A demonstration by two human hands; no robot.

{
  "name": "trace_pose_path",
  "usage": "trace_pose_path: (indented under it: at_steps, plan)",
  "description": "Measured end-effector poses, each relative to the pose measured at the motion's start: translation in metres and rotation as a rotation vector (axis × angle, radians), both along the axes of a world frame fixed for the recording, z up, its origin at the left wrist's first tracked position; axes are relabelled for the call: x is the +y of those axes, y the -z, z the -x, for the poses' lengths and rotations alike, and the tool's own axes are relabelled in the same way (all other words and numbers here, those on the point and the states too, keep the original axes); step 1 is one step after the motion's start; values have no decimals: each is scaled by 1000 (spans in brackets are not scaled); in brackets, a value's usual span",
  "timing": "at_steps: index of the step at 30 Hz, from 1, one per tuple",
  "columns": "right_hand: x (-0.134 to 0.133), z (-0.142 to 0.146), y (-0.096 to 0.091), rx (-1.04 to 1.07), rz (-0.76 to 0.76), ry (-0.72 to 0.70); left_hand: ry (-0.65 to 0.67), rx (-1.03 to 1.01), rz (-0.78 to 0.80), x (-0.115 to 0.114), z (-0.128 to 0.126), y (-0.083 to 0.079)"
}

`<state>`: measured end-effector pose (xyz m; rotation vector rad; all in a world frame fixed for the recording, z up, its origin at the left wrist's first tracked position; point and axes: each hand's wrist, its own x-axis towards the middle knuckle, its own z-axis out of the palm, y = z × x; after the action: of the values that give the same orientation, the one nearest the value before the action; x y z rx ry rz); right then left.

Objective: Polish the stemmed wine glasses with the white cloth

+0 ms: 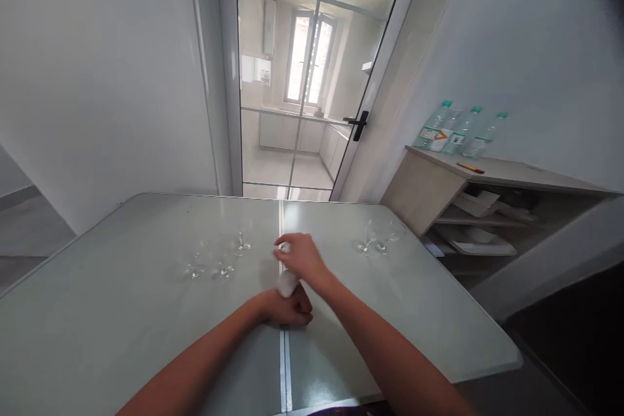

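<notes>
Two bare forearms (380, 331), seen from the head, meet at the hands above a pale table (121, 325).
Left hand (289, 307) is bent inward, its fingers loosely folded with nothing visible inside, perhaps to offer its wrist as support. Right hand (301, 256) is nearly closed, and its fingertips seem to pinch a small white piece (285, 247); a rounder white object (287, 283) lies against the left wrist (I cannot tell whether both are one thing). Three stemmed glasses (225, 271) stand to the left and two more glasses (381, 247) to the right, probably set apart so that the forearms do not strike them. Beyond the table is a glazed door (301, 116); bottles (467, 131) on the side cabinet (433, 185) are not in the way.
</notes>
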<state>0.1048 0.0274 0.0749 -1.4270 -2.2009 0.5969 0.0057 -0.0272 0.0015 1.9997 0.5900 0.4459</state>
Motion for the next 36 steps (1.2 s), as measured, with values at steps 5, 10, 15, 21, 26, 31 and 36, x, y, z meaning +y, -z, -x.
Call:
trace_pose_path:
  at_steps: [5,10,15,21,26,31,36]
  plan:
    - [23,-137,-21,-281,-186,619,45,17,-83,2,-1,-15]
    - [45,-184,-10,-464,-124,728,-5,21,-58,-2,-1,-18]
    - [62,-193,-5,-399,-163,785,10,18,-45,-4,0,-22]
    - [61,-190,-14,-346,-176,759,9,4,-61,-4,0,-25]
    - [31,-130,-38,-250,-317,521,14,-3,-23,-4,0,-23]
    - [-2,-41,-48,-89,-232,95,3,6,-35,-1,1,-12]
    - [-24,21,-38,-103,-194,-103,-49,86,-72,4,0,7]
